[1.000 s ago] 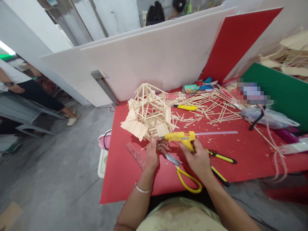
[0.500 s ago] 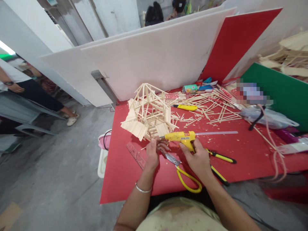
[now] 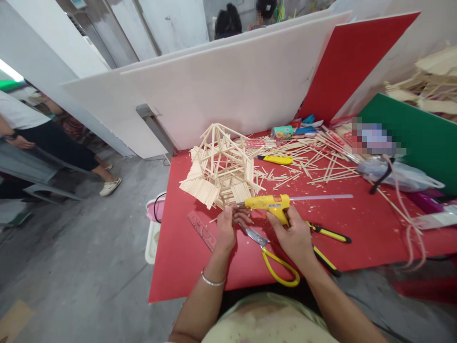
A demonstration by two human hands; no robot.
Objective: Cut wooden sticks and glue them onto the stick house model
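My right hand (image 3: 293,237) grips the handle of a yellow glue gun (image 3: 269,203), whose nozzle points left at the base of a small house built of wooden sticks (image 3: 218,167). A clear glue stick (image 3: 321,197) juts from the gun's back. My left hand (image 3: 227,227) is curled at the house's front edge, fingers pinched on something I cannot make out, just under the nozzle. All of this rests on a red board (image 3: 185,257).
Yellow-handled scissors (image 3: 274,261), yellow-handled pliers (image 3: 326,245) and a ruler (image 3: 202,230) lie by my hands. Loose sticks (image 3: 314,162), a yellow cutter (image 3: 274,159) and plastic bags (image 3: 400,174) lie behind. White and red panels (image 3: 250,81) stand at the back. A person (image 3: 39,138) sits at left.
My hands and the glue gun have stayed put. The seated person at left has shifted a leg slightly.
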